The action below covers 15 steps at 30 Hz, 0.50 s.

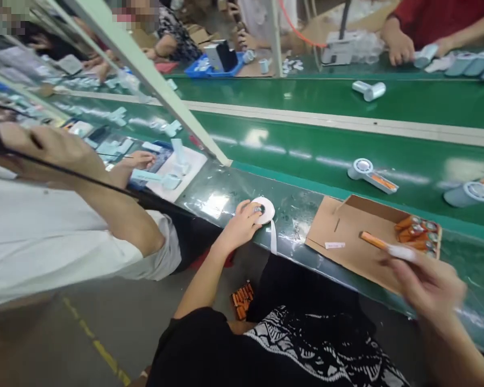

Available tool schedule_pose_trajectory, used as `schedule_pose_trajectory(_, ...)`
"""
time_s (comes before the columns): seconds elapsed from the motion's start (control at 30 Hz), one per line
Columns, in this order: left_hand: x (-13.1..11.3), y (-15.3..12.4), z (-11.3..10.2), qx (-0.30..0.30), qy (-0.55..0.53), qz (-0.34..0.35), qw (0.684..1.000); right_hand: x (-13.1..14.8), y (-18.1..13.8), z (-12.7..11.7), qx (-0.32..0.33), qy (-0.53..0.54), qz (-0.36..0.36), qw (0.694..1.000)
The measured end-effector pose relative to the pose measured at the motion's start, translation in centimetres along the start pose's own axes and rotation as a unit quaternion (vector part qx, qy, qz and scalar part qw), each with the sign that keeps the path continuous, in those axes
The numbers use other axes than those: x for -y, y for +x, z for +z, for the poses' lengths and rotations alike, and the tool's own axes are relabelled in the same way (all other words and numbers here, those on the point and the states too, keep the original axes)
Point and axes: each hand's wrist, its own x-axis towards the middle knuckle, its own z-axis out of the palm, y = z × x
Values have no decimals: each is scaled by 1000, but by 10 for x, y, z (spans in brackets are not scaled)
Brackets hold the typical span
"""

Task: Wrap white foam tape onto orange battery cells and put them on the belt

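My left hand (244,224) reaches over the bench edge with its fingers curled onto a roll of white tape (269,208), at its core. A loose tail of tape hangs from the roll toward me. My right hand (431,287), smeared by motion, grips a slim orange battery (373,240) above a shallow cardboard box (353,258). Something white covers the spot where the fingers meet the battery; I cannot tell what it is. Several orange batteries (417,234) stand bunched in the box's right corner. A small white printed strip (334,245) lies at its left.
Beyond the bench runs a green conveyor (298,145) carrying grey-blue device housings, one a round-headed unit (362,168) with orange inside. A slanted metal post (157,86) stands at left. A co-worker's white sleeve (64,242) is close on my left. Orange batteries (242,298) sit below the bench.
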Motion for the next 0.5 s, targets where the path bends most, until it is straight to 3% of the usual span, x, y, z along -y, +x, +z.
schedule_pose_trajectory(0.07, -32, 6, -3, -85, 4, 40, 996, 39, 7, 38, 118, 94, 53, 987)
schedule_pose_trajectory(0.13, -63, 5, -6, -145, -11, 94, 985, 62, 20, 74, 224, 193, 103, 950)
schedule_pose_trajectory(0.23, -86, 3, -9, -175, -27, 147, 973, 71, 24, 106, 288, 259, 111, 915)
schedule_pose_trajectory(0.3, -84, 3, -9, -197, -19, 143, 970, 68, 13, 110, 337, 274, 63, 899)
schedule_pose_trajectory(0.4, -70, 1, -3, -226, -16, 110, 968, 58, -1, 93, 437, 245, -33, 865)
schedule_pose_trajectory(0.43, -67, -1, 1, -226, -24, 97, 969, 53, -2, 84, 453, 217, -53, 863)
schedule_pose_trajectory(0.5, -67, -6, 9, -216, -50, 79, 972, 42, 3, 64, 422, 113, -46, 898)
